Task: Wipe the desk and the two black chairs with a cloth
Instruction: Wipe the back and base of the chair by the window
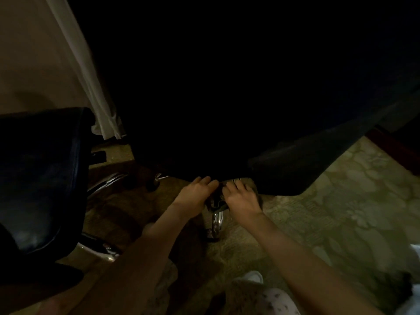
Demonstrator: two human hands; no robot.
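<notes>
- Down low now: the left hand [195, 194] and right hand [242, 199] sit close together, with a dark crumpled cloth [216, 202] bunched between them.
- Both hands have their fingers curled onto the cloth, gripping it from either side.
- The cloth wraps the top of a shiny chrome chair leg [217, 221], right under the big black chair [272, 173].
- A second black leather chair [43, 178] stands to the left on the patterned beige carpet [329, 201].
</notes>
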